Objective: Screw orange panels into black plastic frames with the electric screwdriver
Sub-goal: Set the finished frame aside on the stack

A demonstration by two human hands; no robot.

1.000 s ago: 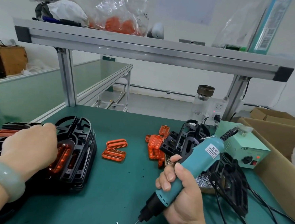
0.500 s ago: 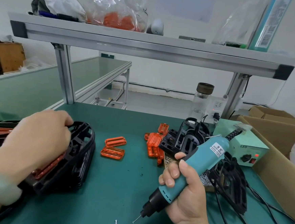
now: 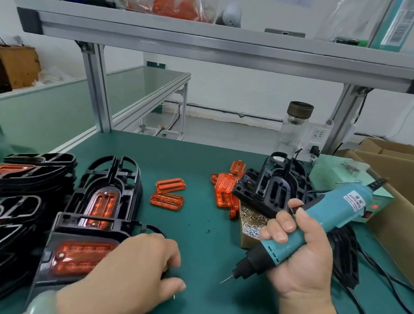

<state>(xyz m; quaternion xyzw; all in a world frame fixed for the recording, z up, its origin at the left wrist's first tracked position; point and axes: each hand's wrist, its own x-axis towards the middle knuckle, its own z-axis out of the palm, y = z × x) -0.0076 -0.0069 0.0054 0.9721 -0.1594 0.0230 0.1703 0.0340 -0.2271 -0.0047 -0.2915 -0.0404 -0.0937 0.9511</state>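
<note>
A black frame (image 3: 52, 251) with an orange panel (image 3: 79, 258) seated in it lies at the near left of the green mat. My left hand (image 3: 132, 275) covers its right end, fingers curled over the frame's rounded edge. A tiny loose screw (image 3: 174, 296) lies on the mat by the thumb tip. My right hand (image 3: 302, 258) grips the teal electric screwdriver (image 3: 324, 220), its bit (image 3: 224, 280) slanting down-left just above the mat, right of the frame. Two loose orange panels (image 3: 170, 185) lie mid-table.
Stacked black frames (image 3: 12, 191) with orange panels fill the left side, and one more (image 3: 106, 193) lies behind the held frame. More orange panels (image 3: 225, 193), black frames (image 3: 270, 186) and a screw tray (image 3: 250, 222) sit centre-right. A power box (image 3: 335, 181), cable and cardboard box (image 3: 399, 221) lie right.
My left hand has come off the stack at the left and moved toward the near middle, onto a panelled frame now lying in front of me. The right hand keeps the screwdriver nearly still.
</note>
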